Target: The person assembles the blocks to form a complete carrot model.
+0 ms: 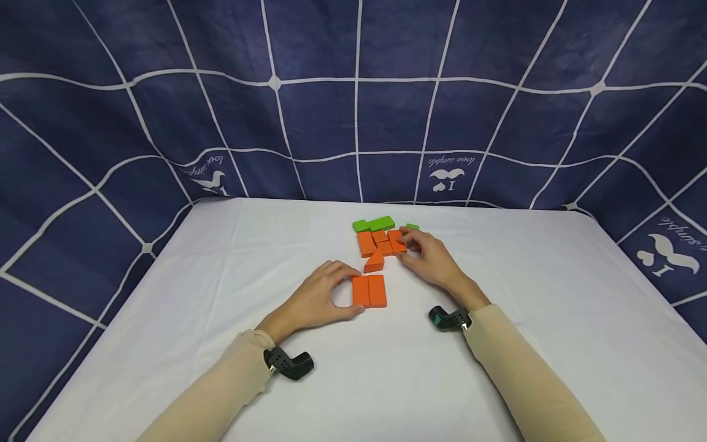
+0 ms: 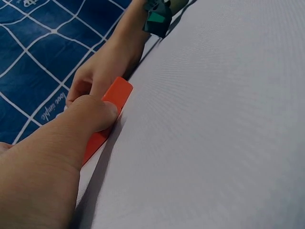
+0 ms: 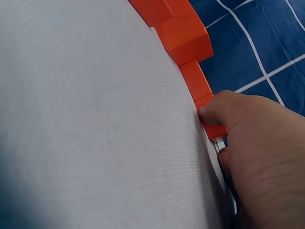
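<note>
Two flat orange rectangular blocks (image 1: pixel 378 291) lie side by side near the middle of the white table. My left hand (image 1: pixel 320 296) holds the left one, thumb at its near end and fingers at its far end; in the left wrist view the thumb lies against an orange block (image 2: pixel 123 90). Farther back, several orange blocks (image 1: pixel 366 244) form a close group. My right hand (image 1: pixel 433 261) pinches the rightmost orange block (image 1: pixel 394 240) of that group, its thumb on the near end. An orange triangular block (image 1: pixel 374 263) sits between the group and the front pair.
Behind the orange group lie green blocks: a long one (image 1: pixel 382 223), a small one (image 1: pixel 360 225) to its left, and another (image 1: pixel 412 226) partly hidden by the right hand. A dark blue checked cloth (image 1: pixel 397 116) hangs behind the white table (image 1: pixel 552 294).
</note>
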{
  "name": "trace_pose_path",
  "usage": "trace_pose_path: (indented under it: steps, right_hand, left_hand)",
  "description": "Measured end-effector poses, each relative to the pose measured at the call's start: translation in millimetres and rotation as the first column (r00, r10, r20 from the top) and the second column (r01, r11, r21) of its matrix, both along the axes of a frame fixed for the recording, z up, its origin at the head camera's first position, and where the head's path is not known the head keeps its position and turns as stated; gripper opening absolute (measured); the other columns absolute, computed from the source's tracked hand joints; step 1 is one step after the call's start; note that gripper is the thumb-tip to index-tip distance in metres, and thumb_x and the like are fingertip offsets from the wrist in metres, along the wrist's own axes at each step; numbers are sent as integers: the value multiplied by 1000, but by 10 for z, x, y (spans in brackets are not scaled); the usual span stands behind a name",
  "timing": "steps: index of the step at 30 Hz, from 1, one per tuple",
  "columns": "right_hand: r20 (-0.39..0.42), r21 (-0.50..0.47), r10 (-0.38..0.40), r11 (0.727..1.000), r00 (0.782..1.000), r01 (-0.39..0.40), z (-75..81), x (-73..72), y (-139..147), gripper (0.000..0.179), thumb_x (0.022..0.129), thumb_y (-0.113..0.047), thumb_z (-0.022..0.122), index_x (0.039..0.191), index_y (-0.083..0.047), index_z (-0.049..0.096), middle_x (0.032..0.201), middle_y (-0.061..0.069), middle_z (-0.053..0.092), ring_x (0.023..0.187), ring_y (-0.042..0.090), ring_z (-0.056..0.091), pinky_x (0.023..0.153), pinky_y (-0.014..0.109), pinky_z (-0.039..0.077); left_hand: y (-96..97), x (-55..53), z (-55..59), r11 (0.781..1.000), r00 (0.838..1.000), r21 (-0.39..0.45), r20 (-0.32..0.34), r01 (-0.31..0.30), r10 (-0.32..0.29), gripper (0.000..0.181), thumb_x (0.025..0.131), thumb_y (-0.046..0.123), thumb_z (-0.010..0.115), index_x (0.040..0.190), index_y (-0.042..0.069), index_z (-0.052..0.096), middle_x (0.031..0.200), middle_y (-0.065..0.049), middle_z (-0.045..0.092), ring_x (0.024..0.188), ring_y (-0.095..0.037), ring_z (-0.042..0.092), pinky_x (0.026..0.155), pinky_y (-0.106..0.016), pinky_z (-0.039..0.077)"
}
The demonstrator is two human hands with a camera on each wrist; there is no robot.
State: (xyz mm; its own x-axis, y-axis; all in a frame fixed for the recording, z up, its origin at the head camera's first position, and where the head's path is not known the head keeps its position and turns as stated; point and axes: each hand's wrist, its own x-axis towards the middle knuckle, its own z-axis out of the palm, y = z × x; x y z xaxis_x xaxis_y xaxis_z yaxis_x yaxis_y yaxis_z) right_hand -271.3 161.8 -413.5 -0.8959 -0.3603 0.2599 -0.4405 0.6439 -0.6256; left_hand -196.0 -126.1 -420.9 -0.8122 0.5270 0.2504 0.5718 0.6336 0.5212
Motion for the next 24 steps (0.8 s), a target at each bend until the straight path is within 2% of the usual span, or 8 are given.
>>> trace_pose_path:
  steps: [4, 11, 16, 19, 24]
  right_hand:
    - [9, -4, -1, 1000, 1000, 1, -5, -2, 8, 32, 91, -13, 76, 121, -3, 65, 147, 14, 58, 115, 31, 66, 101, 46, 54]
    - [18, -36, -21, 999, 1000, 22, 7, 0, 29, 57, 87, -15, 80, 139, -4, 59, 132, 16, 62, 116, 31, 63, 104, 46, 53]
    - [58, -81, -38, 996, 998, 43, 31, -4, 48, 59, 88, -12, 78, 143, -7, 58, 127, 15, 63, 116, 30, 63, 106, 44, 51]
    - [50, -56, -23, 998, 998, 26, 26, -15, 57, 60, 88, -11, 78, 144, -7, 58, 128, 16, 62, 115, 31, 63, 105, 45, 52]
    - [33, 1, 23, 1000, 999, -23, 29, -42, 52, 61, 90, -9, 75, 147, -4, 54, 145, 18, 54, 118, 32, 62, 103, 46, 53]
  left_hand:
    - [10, -4, -10, 1000, 1000, -7, 6, -2, 2, 60, 83, 47, 81, 132, 17, 66, 128, 2, 62, 121, -16, 53, 110, -42, 44]
    - [22, -12, 0, 1000, 1000, -7, -5, 7, -7, 59, 83, 47, 81, 131, 17, 66, 127, 2, 63, 119, -16, 54, 109, -42, 45]
    - [22, -22, 14, 1000, 1000, -6, -10, 0, 0, 58, 83, 46, 82, 131, 17, 66, 127, 2, 63, 119, -16, 54, 109, -43, 46]
    - [22, -18, 15, 1000, 1000, -6, -6, -1, 1, 58, 83, 46, 81, 131, 17, 66, 126, 2, 63, 119, -16, 54, 109, -43, 46]
    - [9, -18, 5, 1000, 1000, -12, 5, 2, -2, 59, 83, 46, 82, 132, 17, 66, 127, 2, 63, 120, -17, 54, 110, -43, 45]
